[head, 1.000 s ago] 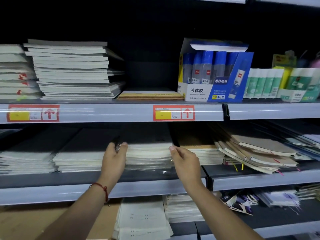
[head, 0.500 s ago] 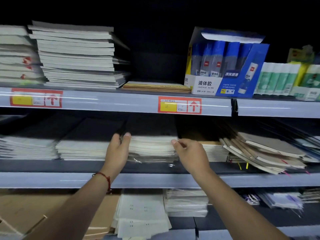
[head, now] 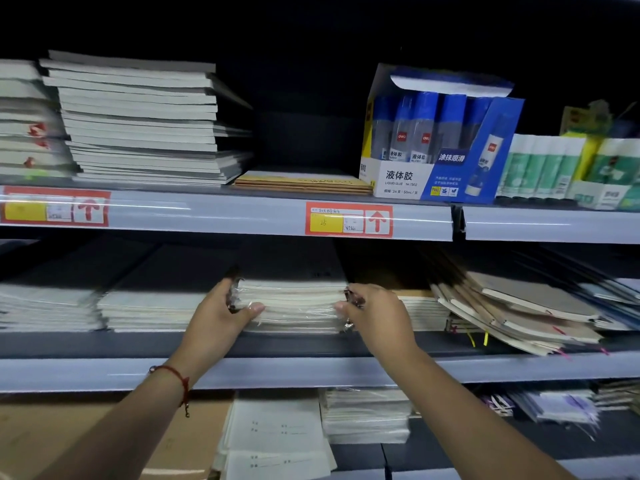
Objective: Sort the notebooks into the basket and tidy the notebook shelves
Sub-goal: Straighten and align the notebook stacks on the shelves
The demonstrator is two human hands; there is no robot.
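Note:
A plastic-wrapped stack of dark-covered notebooks (head: 294,303) sits on the middle shelf (head: 311,344). My left hand (head: 223,315) grips its left end, thumb curled across the front edges. My right hand (head: 375,315) grips its right end, fingers pinching the crinkled wrap. More dark-covered notebook stacks (head: 145,303) lie to the left. To the right, tan and grey notebooks (head: 519,310) lean in a messy slanted pile. No basket is in view.
The upper shelf (head: 225,214) carries tall notebook stacks (head: 138,123), flat brown notebooks (head: 304,183), a blue box of liquid glue (head: 440,140) and green glue sticks (head: 543,164). The lower shelf holds white exercise books (head: 277,434), wrapped packs (head: 367,415) and brown cardboard (head: 86,441).
Both hands closed tighter on the ends of the wrapped stack; the left thumb now curls over its front. The stack sits a little further back on the shelf. The view tilted slightly.

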